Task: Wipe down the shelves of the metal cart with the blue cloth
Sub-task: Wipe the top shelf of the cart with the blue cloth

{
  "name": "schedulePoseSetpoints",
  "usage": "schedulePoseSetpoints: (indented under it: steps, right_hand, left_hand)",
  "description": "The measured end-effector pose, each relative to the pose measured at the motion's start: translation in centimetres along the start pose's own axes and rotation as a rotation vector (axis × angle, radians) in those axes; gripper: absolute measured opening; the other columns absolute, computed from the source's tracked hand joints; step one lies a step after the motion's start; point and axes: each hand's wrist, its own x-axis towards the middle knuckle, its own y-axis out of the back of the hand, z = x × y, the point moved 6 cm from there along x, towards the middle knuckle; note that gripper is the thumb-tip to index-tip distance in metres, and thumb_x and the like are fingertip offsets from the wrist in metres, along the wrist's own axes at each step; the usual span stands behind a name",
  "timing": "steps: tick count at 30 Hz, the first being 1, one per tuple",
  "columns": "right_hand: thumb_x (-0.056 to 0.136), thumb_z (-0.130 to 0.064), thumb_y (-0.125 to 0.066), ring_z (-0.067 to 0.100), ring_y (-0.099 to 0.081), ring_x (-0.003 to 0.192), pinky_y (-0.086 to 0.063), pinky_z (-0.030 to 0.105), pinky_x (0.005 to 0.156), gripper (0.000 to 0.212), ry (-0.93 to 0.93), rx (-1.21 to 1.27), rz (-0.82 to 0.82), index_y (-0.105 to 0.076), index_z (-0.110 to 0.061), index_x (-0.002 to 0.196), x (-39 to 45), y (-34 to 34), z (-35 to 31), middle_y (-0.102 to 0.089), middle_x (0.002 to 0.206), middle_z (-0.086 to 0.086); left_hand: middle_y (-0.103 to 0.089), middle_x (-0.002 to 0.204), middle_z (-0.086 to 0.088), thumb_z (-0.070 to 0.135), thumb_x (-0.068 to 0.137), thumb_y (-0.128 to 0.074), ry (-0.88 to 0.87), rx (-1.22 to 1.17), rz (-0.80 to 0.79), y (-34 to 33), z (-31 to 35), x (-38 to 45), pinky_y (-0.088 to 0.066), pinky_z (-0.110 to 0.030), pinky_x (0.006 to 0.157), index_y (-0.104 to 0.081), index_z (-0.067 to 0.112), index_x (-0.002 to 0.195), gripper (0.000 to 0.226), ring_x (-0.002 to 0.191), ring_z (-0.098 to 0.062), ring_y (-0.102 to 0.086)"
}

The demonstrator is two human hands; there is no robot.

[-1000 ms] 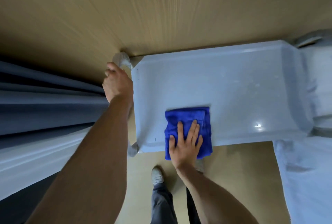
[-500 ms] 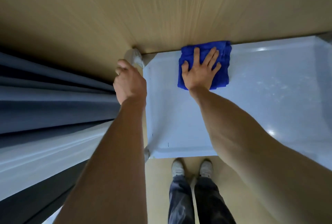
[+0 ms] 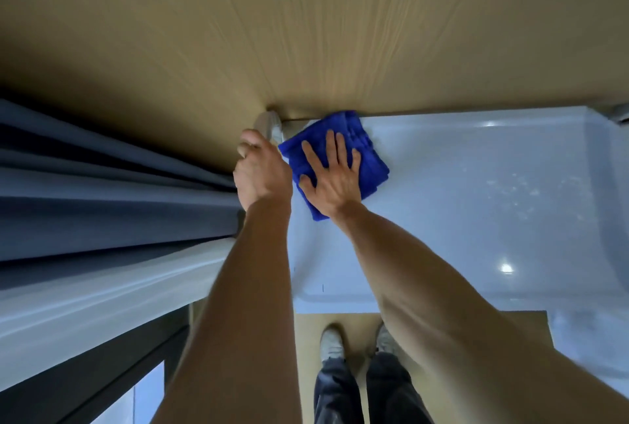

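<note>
while my right hand (image 3: 332, 182) lies flat on the blue cloth (image 3: 343, 159), fingers straight and spread and pressing down rather than gripping, i judge that i am in the middle of wiping the top shelf (image 3: 476, 205) of the metal cart. the cloth sits folded at centre frame, a little above the middle, tucked into the shelf's far left corner, its upper edge reaching the far rim next to the wood-grain wall (image 3: 306, 32) that fills the upper half of the frame. my left hand (image 3: 260, 173) is just left of the cloth, fingers curled around the cart's pale corner post (image 3: 269, 124), so it seems to be steadying the cart; from this angle i cannot tell how firmly it holds.

to the right of the cloth the shelf runs on toward the right edge of the frame, and i can see pale speckles on its right part, which may be residue or only reflection. i take it that stretch has yet to be covered. the next move, as i judge it, calls for keeping the palm flat and sliding the cloth out of the corner across the surface, with enough pressure that the fold does not bunch or slip. any lower shelves are hidden beneath this one, so i cannot say how they stand. dark curtains (image 3: 102, 192) hang at the left of the frame, and my shoes (image 3: 332, 343) show at the bottom centre.
</note>
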Motion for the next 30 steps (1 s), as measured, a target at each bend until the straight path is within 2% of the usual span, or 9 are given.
schedulePoseSetpoints:
  steps: [4,7,10,14,16,21,24,28,30]
  right_hand:
    - [0.096,-0.058,-0.031,0.034,0.003,0.152,0.0,0.055,0.119,0.068,-0.079,-0.016,-0.085,-0.01,-0.037,0.157,2.3,-1.4,-3.9,0.001,0.165,0.019]
    - [0.096,-0.054,-0.034,0.032,-0.005,0.153,-0.006,0.054,0.12,0.064,-0.111,-0.015,-0.045,-0.023,-0.034,0.156,0.9,-1.1,-3.3,-0.006,0.165,0.019]
    - [0.095,-0.049,-0.041,0.032,-0.018,0.151,-0.015,0.055,0.119,0.058,-0.116,0.054,0.032,-0.042,-0.029,0.149,-6.2,-0.5,-2.1,-0.02,0.162,0.02]
    - [0.091,-0.05,-0.053,0.033,-0.021,0.15,-0.022,0.055,0.118,0.059,-0.098,0.031,-0.006,-0.048,-0.03,0.146,-20.3,-1.2,-1.9,-0.023,0.161,0.019]
    - [0.089,-0.053,-0.055,0.033,-0.022,0.15,-0.021,0.055,0.118,0.062,-0.091,0.008,-0.028,-0.047,-0.032,0.146,-22.4,-1.6,-1.7,-0.023,0.161,0.018]
    - [0.086,-0.057,-0.052,0.036,-0.016,0.151,-0.015,0.058,0.117,0.068,-0.076,0.027,-0.107,-0.04,-0.037,0.15,-18.4,-2.0,-3.0,-0.017,0.163,0.02]
    - [0.09,-0.06,-0.038,0.036,-0.013,0.152,-0.013,0.06,0.117,0.067,-0.106,0.065,-0.046,-0.032,-0.037,0.153,-11.2,-2.0,-4.1,-0.014,0.163,0.021]
    - [0.091,-0.049,-0.019,0.035,0.009,0.152,-0.005,0.058,0.12,0.073,-0.153,0.049,-0.159,0.008,-0.03,0.156,-3.5,-1.1,-6.1,0.009,0.164,0.02]
    - [0.086,-0.049,-0.007,0.034,0.009,0.152,-0.004,0.056,0.12,0.074,-0.194,0.054,-0.154,0.007,-0.029,0.156,-3.6,-0.7,-6.0,0.009,0.164,0.02]
  left_hand:
    - [-0.057,0.11,-0.017,0.024,0.092,-0.056,0.008,0.008,-0.049,-0.7,-0.1,0.3,-0.035,-0.034,0.059,-0.031,-0.006,0.133,0.056,0.085,-0.035,-0.067]
    - [-0.057,0.113,-0.017,0.026,0.095,-0.052,-0.004,0.021,-0.053,-0.4,-0.2,0.1,-0.04,-0.035,0.061,-0.03,-0.006,0.134,0.055,0.088,-0.034,-0.067]
    - [-0.055,0.119,-0.02,0.02,0.099,-0.041,-0.03,0.004,-0.041,0.3,0.4,-0.1,-0.048,-0.041,0.072,-0.027,-0.007,0.138,0.049,0.096,-0.037,-0.065]
    - [-0.055,0.121,-0.022,0.015,0.099,-0.039,-0.025,-0.037,-0.029,0.5,0.5,-0.6,-0.048,-0.043,0.075,-0.028,-0.006,0.138,0.046,0.098,-0.039,-0.063]
    - [-0.054,0.121,-0.023,0.014,0.099,-0.04,-0.029,-0.041,-0.013,0.6,0.5,-0.6,-0.049,-0.045,0.076,-0.026,-0.007,0.14,0.048,0.098,-0.04,-0.063]
    - [-0.055,0.121,-0.023,0.015,0.1,-0.037,-0.021,-0.043,-0.004,0.3,0.1,-0.3,-0.048,-0.045,0.076,-0.026,-0.007,0.14,0.047,0.099,-0.04,-0.063]
    - [-0.054,0.123,-0.022,0.016,0.101,-0.037,-0.011,-0.033,-0.015,0.4,-0.1,-0.1,-0.047,-0.044,0.078,-0.025,-0.007,0.14,0.047,0.101,-0.04,-0.062]
    - [-0.056,0.12,-0.018,0.025,0.099,-0.047,-0.006,-0.038,-0.021,-0.3,-0.2,0.1,-0.047,-0.039,0.077,-0.028,-0.004,0.139,0.053,0.099,-0.035,-0.064]
    - [-0.056,0.122,-0.018,0.024,0.099,-0.049,-0.006,-0.038,-0.022,-0.2,-0.1,0.0,-0.047,-0.04,0.079,-0.028,-0.004,0.138,0.052,0.101,-0.035,-0.063]
